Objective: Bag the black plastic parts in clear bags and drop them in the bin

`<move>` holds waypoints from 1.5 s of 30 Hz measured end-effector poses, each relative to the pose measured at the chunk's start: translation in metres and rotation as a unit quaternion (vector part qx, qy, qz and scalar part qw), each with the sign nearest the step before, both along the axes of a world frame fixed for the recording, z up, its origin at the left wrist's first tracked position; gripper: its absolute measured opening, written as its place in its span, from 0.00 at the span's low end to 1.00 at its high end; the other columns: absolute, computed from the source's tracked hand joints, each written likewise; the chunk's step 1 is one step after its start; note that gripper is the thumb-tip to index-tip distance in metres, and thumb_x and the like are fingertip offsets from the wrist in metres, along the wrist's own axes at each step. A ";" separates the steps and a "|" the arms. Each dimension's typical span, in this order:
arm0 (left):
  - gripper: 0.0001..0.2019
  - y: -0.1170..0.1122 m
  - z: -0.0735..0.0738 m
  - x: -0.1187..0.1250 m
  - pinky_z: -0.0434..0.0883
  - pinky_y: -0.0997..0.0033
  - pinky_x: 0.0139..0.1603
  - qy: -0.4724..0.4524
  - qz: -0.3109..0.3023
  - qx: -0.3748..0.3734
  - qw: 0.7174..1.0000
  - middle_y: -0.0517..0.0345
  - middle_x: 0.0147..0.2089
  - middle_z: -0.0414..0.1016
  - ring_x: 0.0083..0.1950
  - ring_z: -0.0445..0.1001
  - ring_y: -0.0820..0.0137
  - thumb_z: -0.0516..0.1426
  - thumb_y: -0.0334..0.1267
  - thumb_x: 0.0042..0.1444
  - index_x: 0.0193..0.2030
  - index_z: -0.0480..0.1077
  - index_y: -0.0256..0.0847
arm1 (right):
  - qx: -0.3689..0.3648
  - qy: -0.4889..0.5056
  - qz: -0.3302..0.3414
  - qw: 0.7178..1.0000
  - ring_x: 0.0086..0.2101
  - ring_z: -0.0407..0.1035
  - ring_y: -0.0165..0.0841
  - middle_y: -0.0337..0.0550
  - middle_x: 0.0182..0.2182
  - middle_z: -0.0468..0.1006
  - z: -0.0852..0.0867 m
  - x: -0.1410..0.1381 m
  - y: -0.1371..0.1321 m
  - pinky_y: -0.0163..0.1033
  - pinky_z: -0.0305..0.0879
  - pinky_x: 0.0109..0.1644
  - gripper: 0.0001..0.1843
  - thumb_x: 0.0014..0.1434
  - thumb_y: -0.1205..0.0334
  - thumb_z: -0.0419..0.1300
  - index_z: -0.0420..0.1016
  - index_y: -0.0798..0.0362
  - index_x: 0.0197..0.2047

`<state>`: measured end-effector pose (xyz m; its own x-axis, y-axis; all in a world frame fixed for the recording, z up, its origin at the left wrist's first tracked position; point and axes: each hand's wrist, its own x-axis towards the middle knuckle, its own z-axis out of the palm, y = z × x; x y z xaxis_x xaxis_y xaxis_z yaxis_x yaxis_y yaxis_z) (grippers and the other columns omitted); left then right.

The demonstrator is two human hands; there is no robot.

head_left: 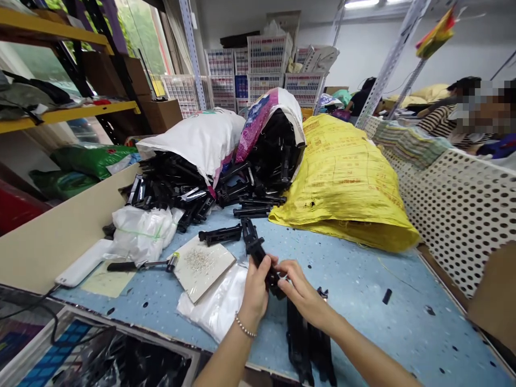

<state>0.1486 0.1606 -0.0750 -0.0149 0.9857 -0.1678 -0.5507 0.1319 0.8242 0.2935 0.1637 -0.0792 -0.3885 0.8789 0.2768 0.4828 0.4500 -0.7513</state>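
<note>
As left hand (255, 289), right hand (301, 294) grip bar (256, 248), sack (201, 138) spills bars (169, 187).

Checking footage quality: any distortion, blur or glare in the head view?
Head view: wide-angle distortion tilts the posts and bows the table; light soft, shadows faint, little glare; left hand, right hand and black part sharp; person at right pixelated.

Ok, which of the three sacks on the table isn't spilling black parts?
The yellow sack, on the right: nothing spills from it, while the white sack and the pink sack pour out black parts.
</note>
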 end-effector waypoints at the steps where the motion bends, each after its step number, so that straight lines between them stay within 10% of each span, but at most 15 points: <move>1: 0.19 -0.004 0.006 0.002 0.69 0.68 0.50 -0.006 -0.014 0.000 1.000 0.57 0.41 0.72 0.43 0.74 0.69 0.61 0.49 0.52 0.46 0.65 0.42 | 0.022 0.026 -0.036 0.999 0.50 0.63 0.39 0.47 0.47 0.68 0.003 0.004 -0.010 0.47 0.62 0.54 0.16 0.66 0.52 0.46 0.63 0.47 0.53; 6: 0.17 -0.043 0.019 0.017 0.70 0.73 0.30 -0.032 -0.116 -0.024 0.992 0.63 0.30 0.69 0.25 0.69 0.76 0.62 0.50 0.51 0.39 0.66 0.40 | 0.141 -0.008 -0.153 0.978 0.47 0.59 0.42 0.47 0.43 0.67 0.022 0.009 -0.010 0.54 0.56 0.54 0.18 0.65 0.45 0.43 0.65 0.47 0.45; 13: 0.20 -0.047 0.024 0.007 0.69 0.76 0.25 0.064 -0.074 -0.021 0.995 0.65 0.27 0.68 0.24 0.67 0.76 0.63 0.49 0.49 0.44 0.67 0.40 | -0.005 0.052 -0.115 0.992 0.38 0.63 0.37 0.41 0.33 0.69 0.034 -0.010 -0.022 0.45 0.61 0.44 0.20 0.68 0.49 0.37 0.65 0.47 0.37; 20: 0.22 -0.040 0.041 -0.011 0.66 0.79 0.25 -0.030 -0.069 -0.071 0.995 0.62 0.28 0.70 0.23 0.66 0.78 0.62 0.50 0.50 0.45 0.67 0.37 | 0.219 -0.077 -0.024 0.972 0.41 0.59 0.40 0.45 0.36 0.71 0.002 -0.016 -0.075 0.53 0.52 0.51 0.20 0.66 0.47 0.40 0.66 0.49 0.38; 30: 0.23 -0.034 0.037 -0.010 0.68 0.75 0.29 -0.007 -0.056 -0.109 0.992 0.61 0.26 0.70 0.25 0.70 0.74 0.63 0.52 0.47 0.42 0.67 0.37 | 0.179 -0.081 0.023 0.980 0.41 0.59 0.38 0.43 0.36 0.70 0.017 -0.011 -0.066 0.52 0.51 0.50 0.15 0.67 0.52 0.42 0.64 0.50 0.40; 36: 0.20 -0.047 0.027 -0.005 0.70 0.69 0.42 0.154 0.059 -0.033 0.986 0.56 0.36 0.71 0.37 0.72 0.68 0.60 0.51 0.52 0.45 0.68 0.40 | -0.036 0.032 -0.017 0.999 0.35 0.60 0.36 0.41 0.30 0.67 0.004 -0.024 -0.076 0.45 0.58 0.42 0.18 0.66 0.50 0.43 0.65 0.49 0.32; 40: 0.38 -0.056 0.018 -0.015 0.64 0.61 0.57 0.290 0.127 0.088 0.944 0.50 0.56 0.64 0.56 0.67 0.60 0.67 0.44 0.44 0.61 0.56 0.45 | -0.268 0.144 -0.009 0.953 0.34 0.63 0.36 0.40 0.29 0.69 -0.001 -0.026 -0.074 0.42 0.62 0.39 0.23 0.65 0.44 0.43 0.69 0.51 0.32; 45: 0.27 -0.047 -0.024 -0.023 0.68 0.58 0.53 0.230 0.096 -0.013 0.968 0.48 0.48 0.71 0.48 0.73 0.62 0.58 0.47 0.54 0.58 0.56 0.41 | -0.187 0.009 -0.061 0.980 0.37 0.65 0.35 0.41 0.31 0.71 0.011 -0.033 0.001 0.40 0.62 0.45 0.18 0.63 0.50 0.47 0.68 0.51 0.31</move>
<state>0.1254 0.1133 -0.0985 -0.2761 0.9529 -0.1256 -0.1425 0.0887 0.9858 0.2603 0.1647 -0.0687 -0.2715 0.9600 -0.0687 0.5018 0.0803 -0.8612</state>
